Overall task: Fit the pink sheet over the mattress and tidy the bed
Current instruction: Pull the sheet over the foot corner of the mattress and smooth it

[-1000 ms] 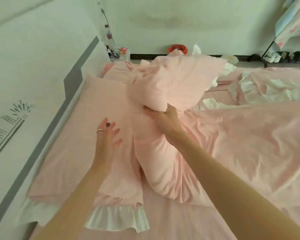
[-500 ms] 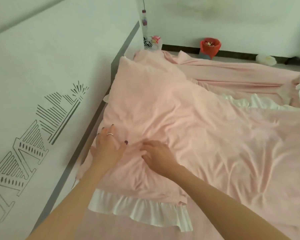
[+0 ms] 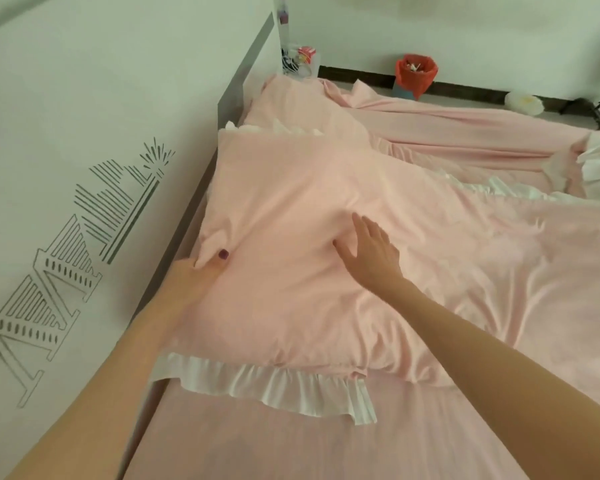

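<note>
Pillows (image 3: 291,258) sit at our bed's ten o'clock on the fitted pink sheet (image 3: 291,445); left hand (image 3: 205,268) pinches one, right hand (image 3: 371,258) lies flat, duvet (image 3: 499,271) at two o'clock unstraightened.

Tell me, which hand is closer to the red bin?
Right. The right hand lies flat on the pillow, more towards the red bin across the room. The left hand pinches the pillow's wall-side edge, farther away.

No readable text anywhere.
The headboard (image 3: 84,168) bears only a line drawing of stepped bars and a starburst; the small packets at the far bedside are too blurred to read.
</note>
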### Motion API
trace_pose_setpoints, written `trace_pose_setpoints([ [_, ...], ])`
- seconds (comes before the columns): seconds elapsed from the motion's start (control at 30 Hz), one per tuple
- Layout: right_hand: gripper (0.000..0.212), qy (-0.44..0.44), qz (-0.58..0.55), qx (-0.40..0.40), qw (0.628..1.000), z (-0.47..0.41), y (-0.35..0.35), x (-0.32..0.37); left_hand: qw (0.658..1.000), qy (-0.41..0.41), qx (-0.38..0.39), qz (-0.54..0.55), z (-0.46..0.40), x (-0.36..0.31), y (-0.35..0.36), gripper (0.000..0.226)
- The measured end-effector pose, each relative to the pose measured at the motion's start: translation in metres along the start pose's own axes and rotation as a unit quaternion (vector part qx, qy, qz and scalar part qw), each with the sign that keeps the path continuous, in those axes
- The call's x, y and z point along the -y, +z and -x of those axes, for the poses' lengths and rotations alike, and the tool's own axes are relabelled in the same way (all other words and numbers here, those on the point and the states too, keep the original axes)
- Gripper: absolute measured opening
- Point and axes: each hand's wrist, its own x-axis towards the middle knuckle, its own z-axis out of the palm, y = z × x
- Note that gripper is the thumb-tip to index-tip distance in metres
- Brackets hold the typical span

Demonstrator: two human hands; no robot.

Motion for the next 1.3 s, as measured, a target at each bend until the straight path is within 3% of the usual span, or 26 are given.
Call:
trace_pose_setpoints([
  [0.13,0.084,-0.062,0.042,-0.030,0.997,-0.029,-0.029,0.052,0.991,-0.081,0.103,-0.024,0.036,0.071,-0.023,0.060],
  [0.23,0.097,-0.103,0.173,0.050,0.978,-0.037,-0.022,0.068,0.981,-0.133,0.142,-0.015,0.060,0.123,-0.034,0.052],
  [0.33,0.100,-0.045,0.176,0.166,0.969,-0.023,0.020,0.051,0.974,-0.147,0.169,-0.031,0.061,0.143,-0.041,0.071],
  [0.43,0.088,-0.007,0.119,0.158,0.980,0.004,0.052,0.033,0.979,-0.140,0.147,0.003,0.053,0.135,-0.045,0.089],
  [0.53,0.071,-0.013,0.084,0.158,0.984,0.019,0.047,0.027,0.978,-0.130,0.120,0.109,0.043,0.126,-0.042,0.110],
  [0.6,0.060,-0.015,0.061,0.166,0.984,0.026,0.038,0.024,0.979,-0.101,0.065,0.164,0.038,0.111,-0.032,0.102],
  [0.7,0.051,0.012,-0.006,0.212,0.977,0.050,0.027,0.022,0.991,-0.023,0.010,0.131,0.034,0.087,-0.015,0.074],
  [0.77,0.044,0.041,-0.054,0.288,0.955,0.068,0.020,0.020,0.995,-0.020,0.035,0.088,0.035,0.081,-0.008,0.077],
  [0.87,0.036,0.007,0.002,0.415,0.910,0.095,0.024,0.026,0.992,-0.079,0.096,0.018,0.054,0.099,-0.015,0.097],
  [0.97,0.050,-0.049,0.082,0.483,0.870,0.128,0.057,0.033,0.977,-0.130,0.170,-0.008,0.096,0.139,-0.014,0.116],
  [1.07,0.060,-0.072,0.161,0.453,0.874,0.153,0.092,0.031,0.974,-0.139,0.180,-0.022,0.119,0.166,-0.006,0.110],
  [1.2,0.064,-0.111,0.172,0.342,0.917,0.158,0.098,0.016,0.958,-0.164,0.235,-0.019,0.115,0.163,-0.019,0.109],
  [1.3,0.057,-0.149,0.096,0.337,0.925,0.153,0.084,0.012,0.976,-0.121,0.165,0.069,0.103,0.158,-0.025,0.110],
])
